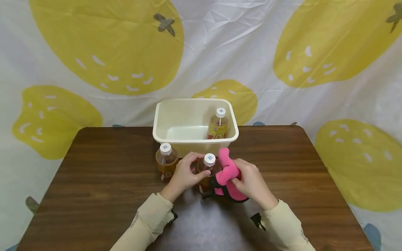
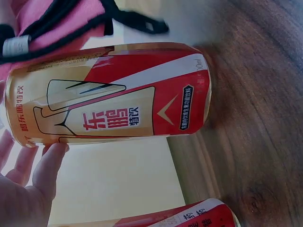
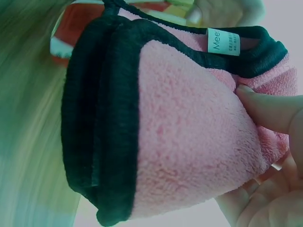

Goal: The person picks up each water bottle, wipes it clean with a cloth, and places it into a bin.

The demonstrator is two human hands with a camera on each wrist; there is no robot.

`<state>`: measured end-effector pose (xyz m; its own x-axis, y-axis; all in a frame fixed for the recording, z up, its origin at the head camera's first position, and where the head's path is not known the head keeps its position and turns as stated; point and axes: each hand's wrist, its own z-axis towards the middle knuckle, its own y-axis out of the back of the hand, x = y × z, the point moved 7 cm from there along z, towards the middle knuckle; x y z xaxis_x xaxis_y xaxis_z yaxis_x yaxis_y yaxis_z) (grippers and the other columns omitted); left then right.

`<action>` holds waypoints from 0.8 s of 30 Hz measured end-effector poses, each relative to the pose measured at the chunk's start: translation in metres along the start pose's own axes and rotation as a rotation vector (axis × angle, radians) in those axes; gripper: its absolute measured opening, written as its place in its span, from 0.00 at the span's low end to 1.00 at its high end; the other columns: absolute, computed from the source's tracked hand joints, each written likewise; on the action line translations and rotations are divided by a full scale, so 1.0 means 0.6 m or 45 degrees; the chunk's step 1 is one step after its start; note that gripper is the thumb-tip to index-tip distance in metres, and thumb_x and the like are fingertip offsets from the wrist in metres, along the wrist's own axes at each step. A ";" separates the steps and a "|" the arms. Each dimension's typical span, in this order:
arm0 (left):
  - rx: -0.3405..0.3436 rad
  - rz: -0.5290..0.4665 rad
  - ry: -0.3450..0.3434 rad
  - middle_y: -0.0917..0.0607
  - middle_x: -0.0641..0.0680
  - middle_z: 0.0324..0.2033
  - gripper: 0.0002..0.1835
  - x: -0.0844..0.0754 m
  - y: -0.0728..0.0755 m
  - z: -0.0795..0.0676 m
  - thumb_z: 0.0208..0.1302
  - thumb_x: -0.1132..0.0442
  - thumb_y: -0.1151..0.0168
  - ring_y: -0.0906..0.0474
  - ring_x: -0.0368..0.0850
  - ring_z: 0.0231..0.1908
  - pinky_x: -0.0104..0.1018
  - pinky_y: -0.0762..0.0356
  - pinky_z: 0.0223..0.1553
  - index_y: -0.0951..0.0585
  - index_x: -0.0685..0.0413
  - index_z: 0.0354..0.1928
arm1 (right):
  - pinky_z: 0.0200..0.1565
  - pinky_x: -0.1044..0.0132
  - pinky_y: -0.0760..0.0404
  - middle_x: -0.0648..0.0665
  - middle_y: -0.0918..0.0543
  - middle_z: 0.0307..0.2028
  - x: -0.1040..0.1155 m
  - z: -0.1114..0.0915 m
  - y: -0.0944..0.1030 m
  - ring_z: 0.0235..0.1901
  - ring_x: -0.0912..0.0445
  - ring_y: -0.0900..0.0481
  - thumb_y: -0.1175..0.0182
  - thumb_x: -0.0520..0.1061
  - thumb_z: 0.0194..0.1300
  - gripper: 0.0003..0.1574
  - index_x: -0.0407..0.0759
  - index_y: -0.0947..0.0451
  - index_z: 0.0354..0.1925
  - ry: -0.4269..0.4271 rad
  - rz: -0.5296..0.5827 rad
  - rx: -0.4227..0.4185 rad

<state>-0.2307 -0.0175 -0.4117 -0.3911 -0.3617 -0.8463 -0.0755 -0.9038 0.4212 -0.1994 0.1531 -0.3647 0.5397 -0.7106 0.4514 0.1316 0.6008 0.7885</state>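
While left hand (image 1: 185, 172) grips upright white-capped bottle (image 2: 111, 97), gold-and-red-labelled, just in front of cream bin (image 1: 182, 111), right hand (image 1: 251, 177) pinches fuzzy pink cloth (image 3: 189, 127), black-trimmed, also in front of bin.

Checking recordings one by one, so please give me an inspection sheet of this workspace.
Surface: dark wood-grain tabletop.
Job's things: middle bottle, upright, capped; pink fabric with black edging; left bottle, upright; cream bin with another bottle at its right end.
Clutter: black pieces near both cuffs, nature unclear.
Left hand: holds middle bottle near its top.
Right hand: grips pink fabric.
Cables: nothing seen.
Surroundings: white backdrop printed with yellow fruit.
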 end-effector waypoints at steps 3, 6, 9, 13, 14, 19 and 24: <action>-0.007 -0.007 0.004 0.20 0.54 0.39 0.23 0.001 0.002 0.000 0.41 0.63 0.27 0.26 0.44 0.37 0.43 0.22 0.32 0.22 0.59 0.43 | 0.29 0.65 0.26 0.49 0.22 0.27 -0.012 -0.013 0.015 0.25 0.59 0.28 0.31 0.31 0.39 0.16 0.41 0.23 0.30 -0.022 -0.047 0.002; -0.002 -0.011 0.010 0.21 0.54 0.39 0.23 0.003 0.003 0.001 0.42 0.63 0.27 0.26 0.45 0.38 0.42 0.21 0.34 0.22 0.59 0.43 | 0.28 0.64 0.26 0.49 0.22 0.27 -0.025 -0.026 0.029 0.25 0.59 0.27 0.31 0.30 0.38 0.17 0.41 0.23 0.29 -0.049 -0.112 0.015; 0.004 -0.013 0.017 0.21 0.54 0.40 0.23 0.005 0.002 0.001 0.42 0.63 0.27 0.25 0.45 0.39 0.42 0.21 0.35 0.22 0.59 0.43 | 0.27 0.62 0.26 0.49 0.22 0.27 -0.037 -0.036 0.038 0.24 0.58 0.26 0.32 0.30 0.37 0.17 0.41 0.23 0.30 -0.072 -0.193 0.051; 0.005 -0.011 0.016 0.21 0.54 0.40 0.23 0.005 0.001 0.001 0.42 0.62 0.27 0.25 0.45 0.40 0.42 0.21 0.35 0.22 0.59 0.43 | 0.21 0.62 0.29 0.50 0.23 0.24 -0.049 -0.046 0.040 0.21 0.57 0.28 0.35 0.30 0.39 0.15 0.44 0.24 0.27 -0.099 -0.311 0.139; 0.006 -0.010 0.014 0.21 0.54 0.40 0.23 0.004 0.001 0.000 0.42 0.62 0.28 0.26 0.45 0.40 0.42 0.22 0.35 0.22 0.59 0.43 | 0.20 0.62 0.31 0.51 0.24 0.24 -0.052 -0.047 0.038 0.20 0.57 0.29 0.36 0.30 0.39 0.15 0.45 0.25 0.26 -0.103 -0.344 0.167; 0.000 -0.002 0.003 0.20 0.54 0.40 0.23 0.004 -0.001 0.000 0.42 0.62 0.28 0.26 0.45 0.38 0.42 0.22 0.33 0.22 0.58 0.43 | 0.17 0.62 0.34 0.53 0.30 0.19 -0.076 -0.057 0.021 0.17 0.57 0.30 0.39 0.30 0.37 0.16 0.49 0.30 0.21 -0.109 -0.464 0.286; -0.004 0.002 -0.014 0.20 0.54 0.39 0.23 0.004 -0.001 -0.001 0.42 0.62 0.28 0.27 0.44 0.35 0.41 0.24 0.32 0.22 0.58 0.43 | 0.17 0.61 0.33 0.54 0.30 0.16 -0.113 -0.072 -0.006 0.16 0.56 0.29 0.41 0.29 0.36 0.17 0.50 0.33 0.16 -0.129 -0.524 0.359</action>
<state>-0.2310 -0.0179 -0.4145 -0.4016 -0.3607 -0.8418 -0.0721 -0.9038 0.4217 -0.2002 0.2147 -0.4164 0.4050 -0.9081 0.1068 0.0795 0.1513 0.9853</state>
